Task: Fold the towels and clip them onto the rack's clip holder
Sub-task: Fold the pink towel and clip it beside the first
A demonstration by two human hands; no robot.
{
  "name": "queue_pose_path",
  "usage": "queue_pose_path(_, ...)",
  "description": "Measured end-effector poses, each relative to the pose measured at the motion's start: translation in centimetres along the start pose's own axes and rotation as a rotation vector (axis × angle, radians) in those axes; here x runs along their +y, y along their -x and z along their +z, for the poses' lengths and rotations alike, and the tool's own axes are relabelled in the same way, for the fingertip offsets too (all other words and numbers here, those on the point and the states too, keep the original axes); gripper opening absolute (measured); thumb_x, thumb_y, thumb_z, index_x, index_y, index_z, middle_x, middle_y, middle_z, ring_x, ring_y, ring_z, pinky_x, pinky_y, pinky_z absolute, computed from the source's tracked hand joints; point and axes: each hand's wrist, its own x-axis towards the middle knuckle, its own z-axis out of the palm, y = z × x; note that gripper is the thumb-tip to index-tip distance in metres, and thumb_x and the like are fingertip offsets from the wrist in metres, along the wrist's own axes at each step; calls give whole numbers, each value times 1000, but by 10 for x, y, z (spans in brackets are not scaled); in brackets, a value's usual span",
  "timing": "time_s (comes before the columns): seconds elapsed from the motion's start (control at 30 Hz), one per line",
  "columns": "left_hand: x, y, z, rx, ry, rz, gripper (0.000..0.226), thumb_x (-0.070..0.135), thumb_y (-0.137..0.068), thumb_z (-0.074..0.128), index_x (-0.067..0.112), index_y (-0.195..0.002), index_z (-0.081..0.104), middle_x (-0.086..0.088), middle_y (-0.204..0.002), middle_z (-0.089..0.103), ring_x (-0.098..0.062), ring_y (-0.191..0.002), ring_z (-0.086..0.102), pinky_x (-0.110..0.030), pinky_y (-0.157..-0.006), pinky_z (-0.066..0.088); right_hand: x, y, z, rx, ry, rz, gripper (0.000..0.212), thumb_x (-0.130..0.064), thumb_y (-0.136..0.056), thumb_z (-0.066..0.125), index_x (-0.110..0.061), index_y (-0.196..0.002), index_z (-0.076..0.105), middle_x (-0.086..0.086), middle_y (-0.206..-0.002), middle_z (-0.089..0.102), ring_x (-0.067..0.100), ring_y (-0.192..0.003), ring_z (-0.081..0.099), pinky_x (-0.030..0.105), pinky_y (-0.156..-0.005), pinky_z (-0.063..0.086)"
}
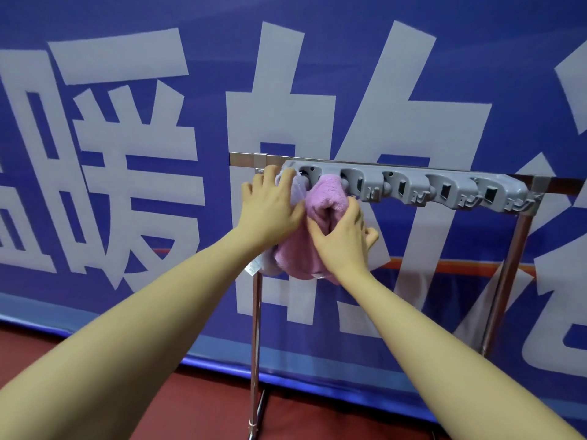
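A blue banner with large white characters fills the background above a red floor. In front stands a metal rack whose top bar carries a grey clip holder with a row of clips. Both bare arms reach forward to its left end. The left hand lies spread, fingers straight, pressing a pale lilac towel at the first clip. The right hand has its fingers curled into a folded pink towel, gripping it, with the towel's top pushed up into the gap between the first and second clips.
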Motion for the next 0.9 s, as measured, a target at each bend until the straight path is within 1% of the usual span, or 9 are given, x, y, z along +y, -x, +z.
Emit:
queue_pose_path(0.07,0,3,3,-13,2,-98,53,45,-87,47,17,-132,37,-11,-118,48,-34,-99,51,-39,-82,32,-5,0,7,37,7,70,84,-59,-78,58,-10,-138,25,9,-138,44,25,-127,43,41,-100,20)
queue_pose_path(0.13,1,5,7,-43,41,-181,58,49,-87,49,19,-133,33,-12,-111,51,-36,-93,56,-39,-80,34,-8,-1,14,85,18,82,74,-52,-79,60,-9,-131,31,9,-128,52,27,-118,50,41,-95,23)
queue_pose_path(0.27,7,6,11,-37,46,-229,58,44,-89,49,19,-137,28,-13,-109,53,-37,-91,58,-37,-74,33,-3,-5,12,129,76,21,42,-18,-79,60,-10,-115,39,5,-103,60,26,-96,55,39,-87,27)
queue_pose_path(0.37,6,5,7,-34,9,-194,50,23,-89,48,15,-135,30,-14,-106,53,-35,-75,52,-33,-64,30,8,-10,3,174,250,-105,45,-4,-73,59,-9,-115,43,6,-105,58,27,-96,53,35,-79,21)
queue_pose_path(0.47,5,3,-1,-27,-11,-170,46,15,-86,46,14,-131,36,-14,-101,51,-30,-66,41,-32,-60,26,16,-14,-3,190,413,-213,61,4,-60,63,-3,-119,48,14,-101,57,33,-92,54,38,-78,24)
queue_pose_path(0.53,6,1,-6,-23,-29,-152,44,18,-87,47,14,-129,38,-13,-102,52,-29,-66,40,-32,-59,26,18,-15,-7,206,499,-251,70,5,-53,67,-2,-120,47,15,-98,56,34,-87,55,42,-76,34)
queue_pose_path(0.6,7,1,-9,-26,-30,-141,43,23,-87,47,14,-128,40,-13,-101,53,-29,-67,41,-31,-59,27,17,-13,-8,160,499,-246,72,3,-57,68,-3,-125,45,15,-104,55,34,-91,53,43,-77,36)
queue_pose_path(0.73,10,4,-9,-27,43,-160,45,25,-84,48,12,-127,42,-12,-101,55,-32,-71,48,-31,-60,31,8,-1,-2,-17,239,-174,68,-15,-77,64,-6,-137,32,10,-126,48,29,-113,47,36,-90,26)
queue_pose_path(0.9,9,6,-6,-42,278,-188,45,22,-84,49,14,-127,40,-12,-113,53,-37,-92,55,-34,-70,38,-5,4,0,13,-97,-94,63,-25,-78,67,-7,-130,37,10,-124,43,29,-114,45,43,-96,40)
